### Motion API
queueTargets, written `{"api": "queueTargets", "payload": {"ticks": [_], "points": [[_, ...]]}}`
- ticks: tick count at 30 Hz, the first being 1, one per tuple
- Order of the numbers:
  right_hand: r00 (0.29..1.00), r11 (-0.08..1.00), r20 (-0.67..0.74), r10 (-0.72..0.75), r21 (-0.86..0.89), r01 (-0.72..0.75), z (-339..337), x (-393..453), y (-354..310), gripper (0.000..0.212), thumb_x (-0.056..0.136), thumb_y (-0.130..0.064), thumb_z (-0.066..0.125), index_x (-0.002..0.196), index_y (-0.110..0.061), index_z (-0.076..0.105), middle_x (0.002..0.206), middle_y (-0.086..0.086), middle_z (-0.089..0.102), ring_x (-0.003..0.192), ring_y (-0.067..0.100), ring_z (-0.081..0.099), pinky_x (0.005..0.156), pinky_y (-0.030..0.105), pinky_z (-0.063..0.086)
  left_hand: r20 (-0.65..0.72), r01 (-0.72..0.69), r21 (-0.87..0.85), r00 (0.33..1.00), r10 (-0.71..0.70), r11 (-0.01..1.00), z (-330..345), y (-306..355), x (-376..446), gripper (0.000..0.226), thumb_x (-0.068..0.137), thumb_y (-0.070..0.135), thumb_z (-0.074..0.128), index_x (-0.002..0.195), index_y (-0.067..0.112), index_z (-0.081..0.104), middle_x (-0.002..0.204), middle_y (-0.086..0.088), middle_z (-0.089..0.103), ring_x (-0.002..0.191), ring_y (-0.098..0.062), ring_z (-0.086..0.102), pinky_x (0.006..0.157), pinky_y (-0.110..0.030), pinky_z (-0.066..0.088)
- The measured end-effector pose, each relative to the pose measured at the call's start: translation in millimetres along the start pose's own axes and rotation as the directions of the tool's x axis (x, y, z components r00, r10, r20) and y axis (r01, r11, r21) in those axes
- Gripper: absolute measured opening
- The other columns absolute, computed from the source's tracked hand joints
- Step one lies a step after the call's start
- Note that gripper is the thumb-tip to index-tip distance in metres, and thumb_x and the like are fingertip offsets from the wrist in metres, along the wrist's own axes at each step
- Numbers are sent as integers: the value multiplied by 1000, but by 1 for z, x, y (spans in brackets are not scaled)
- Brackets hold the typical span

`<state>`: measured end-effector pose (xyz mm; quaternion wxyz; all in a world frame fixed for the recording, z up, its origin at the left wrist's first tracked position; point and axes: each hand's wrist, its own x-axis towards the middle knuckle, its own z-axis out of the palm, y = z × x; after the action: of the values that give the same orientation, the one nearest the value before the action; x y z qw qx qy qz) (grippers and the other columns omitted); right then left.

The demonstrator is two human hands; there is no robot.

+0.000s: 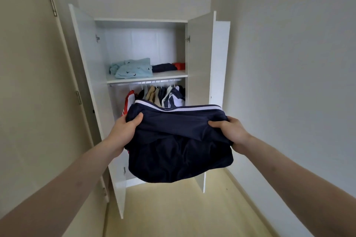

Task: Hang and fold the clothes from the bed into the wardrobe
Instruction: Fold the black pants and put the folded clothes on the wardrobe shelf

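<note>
From the head view, both arms are stretched out toward the open wardrobe (pixel 141 48), and between them hangs a folded navy garment (pixel 179 144) with a white stripe along its top edge. The left hand (pixel 125 129) grips the garment's left end, thumb on top, fingers tucked under the cloth. The right hand (pixel 229 131) grips the right end the same way, thumb pressing into a bunched fold. The bundle sags in the middle, its lower edge hanging free above the pale floor (pixel 192 208), and touches nothing but the two hands.

It is held in front of the wardrobe opening, below the shelf (pixel 146 77) and level with the hanging clothes (pixel 159 94) on the rail (pixel 146 82). Its striped top edge overlaps the lower part of those hangers from this angle; whether it touches them I cannot tell.

Up on the shelf, a light blue patterned garment (pixel 133 69) sits at the left, a dark navy folded piece (pixel 163 67) lies just beside it, and a red item (pixel 179 66) is pushed against the right wall. There is open shelf space above that row and a bare strip along the front lip.

The left door (pixel 90 82) swings well out toward us and the right door (pixel 200 59) stands wide open too, so the opening between them is unobstructed. A plain wall (pixel 289 63) runs close along the right side.
</note>
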<state>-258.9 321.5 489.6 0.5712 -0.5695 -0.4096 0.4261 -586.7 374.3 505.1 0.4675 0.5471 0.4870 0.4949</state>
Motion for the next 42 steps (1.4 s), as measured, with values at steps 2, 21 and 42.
{"api": "queueTargets", "payload": {"ticks": [2,21,42], "points": [[1000,1000,-4,-7,6,7,20,32,-4,44,79,-15,84,121,-11,69,106,6,79,95,26,77,89,45,62,-2,-6,-2,1000,6,1000,-11,-2,36,42,97,40,68,133,18,64,120,-1,72,109,-23,69,103,-46,53],[996,998,-56,-67,16,68,83,273,-29,37,84,-13,82,119,-12,70,106,6,79,96,27,77,91,44,61,11,-131,151,991,130,980,-3,-4,321,29,90,52,68,105,28,71,112,3,74,105,-21,70,101,-45,54],[991,994,73,-108,-5,109,114,600,-75,30,83,-9,79,113,-9,73,100,8,80,92,28,77,91,45,61,-187,-137,171,968,169,976,57,18,591,26,96,44,68,112,25,71,110,3,74,106,-21,69,102,-41,52]]}}
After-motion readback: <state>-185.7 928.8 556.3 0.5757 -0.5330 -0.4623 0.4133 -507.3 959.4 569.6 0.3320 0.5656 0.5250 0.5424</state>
